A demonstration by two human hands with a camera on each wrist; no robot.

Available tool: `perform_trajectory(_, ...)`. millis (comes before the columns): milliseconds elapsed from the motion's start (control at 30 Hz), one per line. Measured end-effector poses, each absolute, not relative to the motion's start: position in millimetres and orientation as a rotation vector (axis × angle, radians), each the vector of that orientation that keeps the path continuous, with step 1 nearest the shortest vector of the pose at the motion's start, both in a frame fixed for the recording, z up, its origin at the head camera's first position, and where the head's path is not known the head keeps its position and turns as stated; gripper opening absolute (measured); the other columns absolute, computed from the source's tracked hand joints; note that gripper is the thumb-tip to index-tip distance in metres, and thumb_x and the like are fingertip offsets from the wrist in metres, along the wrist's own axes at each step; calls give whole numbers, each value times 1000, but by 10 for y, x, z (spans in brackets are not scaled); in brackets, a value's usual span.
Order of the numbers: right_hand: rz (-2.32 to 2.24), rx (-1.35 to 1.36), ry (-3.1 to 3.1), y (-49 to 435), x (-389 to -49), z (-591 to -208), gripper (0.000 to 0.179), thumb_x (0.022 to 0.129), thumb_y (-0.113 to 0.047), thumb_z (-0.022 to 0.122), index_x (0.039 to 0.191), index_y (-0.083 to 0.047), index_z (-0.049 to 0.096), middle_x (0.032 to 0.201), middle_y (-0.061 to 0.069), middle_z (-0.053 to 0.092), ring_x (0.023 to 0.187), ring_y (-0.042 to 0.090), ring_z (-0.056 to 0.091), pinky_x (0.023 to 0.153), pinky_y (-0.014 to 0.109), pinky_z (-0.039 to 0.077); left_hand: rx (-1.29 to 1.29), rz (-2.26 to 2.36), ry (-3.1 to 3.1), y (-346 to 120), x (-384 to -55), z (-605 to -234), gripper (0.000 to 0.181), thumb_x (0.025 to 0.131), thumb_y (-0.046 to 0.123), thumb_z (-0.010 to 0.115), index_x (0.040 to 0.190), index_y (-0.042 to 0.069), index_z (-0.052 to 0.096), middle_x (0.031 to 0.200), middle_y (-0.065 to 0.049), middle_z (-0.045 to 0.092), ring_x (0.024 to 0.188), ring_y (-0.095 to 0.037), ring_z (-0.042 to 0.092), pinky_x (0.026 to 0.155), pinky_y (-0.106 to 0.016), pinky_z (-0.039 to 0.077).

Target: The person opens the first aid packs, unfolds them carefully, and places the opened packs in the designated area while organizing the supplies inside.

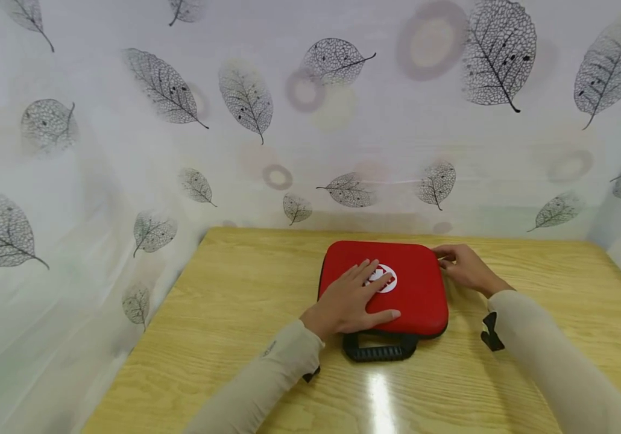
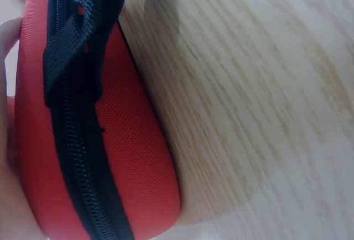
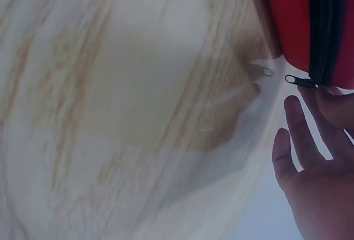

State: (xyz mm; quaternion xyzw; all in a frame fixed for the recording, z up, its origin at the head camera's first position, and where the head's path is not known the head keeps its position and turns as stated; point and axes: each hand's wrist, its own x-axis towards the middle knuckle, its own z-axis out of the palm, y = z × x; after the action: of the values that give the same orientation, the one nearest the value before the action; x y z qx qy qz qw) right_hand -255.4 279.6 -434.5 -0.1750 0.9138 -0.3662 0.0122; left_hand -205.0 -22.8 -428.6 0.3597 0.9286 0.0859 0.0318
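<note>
A red zippered case (image 1: 413, 301) with a round white emblem lies flat on the table, its black handle (image 1: 381, 353) towards me. My left hand (image 1: 345, 301) rests on the lid with fingers spread, partly over the emblem. At the case's far right corner is my right hand (image 1: 468, 267), thumb and forefinger pinching at the zipper pull (image 3: 298, 81); the other fingers extend loosely. In the right wrist view the black zipper (image 3: 326, 24) runs along the case's side up to that hand. The left wrist view shows the zipper (image 2: 74, 140) closed beside the handle's strap.
The wooden table (image 1: 234, 313) spreads around the case and reflects a bright light in front of it. Behind and to the left hangs a pale leaf-patterned covering (image 1: 267, 181). Black bands (image 1: 491, 331) sit at both wrists, over beige sleeves.
</note>
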Motion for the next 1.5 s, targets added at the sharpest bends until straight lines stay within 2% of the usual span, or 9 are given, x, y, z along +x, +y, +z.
perform_trajectory(400,-1195,-519,2838,2796,-2611,-4434,32,90,12,52,119,17,65,116,32,67,105,44,66,90,53,53,1106,289,2879,-264,-1985,-4297,80,97,71,41,161,24,31,168,-3,19,155,-20,15,123,-34,15)
perform_trajectory(633,-1198,-521,2886,2786,-2639,-4477,25,90,9,60,112,17,67,108,30,70,98,42,69,85,46,57,1168,272,2894,-288,-1980,-4287,78,99,66,41,160,18,32,167,-1,24,153,-18,21,122,-30,16)
perform_trajectory(1000,-1225,-446,2879,2770,-2638,-4535,21,90,8,62,108,17,68,101,28,71,93,41,69,85,52,55,1185,303,2896,-278,-1977,-4301,79,98,67,43,159,16,36,165,-1,28,152,-17,24,122,-30,18)
perform_trajectory(1233,-1214,-430,2913,2760,-2647,-4539,17,90,8,62,103,14,72,97,23,72,88,32,67,77,36,53,1167,287,2901,-277,-1988,-4312,80,98,69,42,159,18,35,166,0,26,153,-16,22,122,-29,17)
perform_trajectory(1500,-1159,-453,2968,2802,-2629,-4529,13,93,2,65,100,10,73,92,18,72,81,25,63,71,33,51,1147,269,2915,-268,-1976,-4302,80,98,69,42,159,18,35,166,0,27,152,-17,24,122,-30,19)
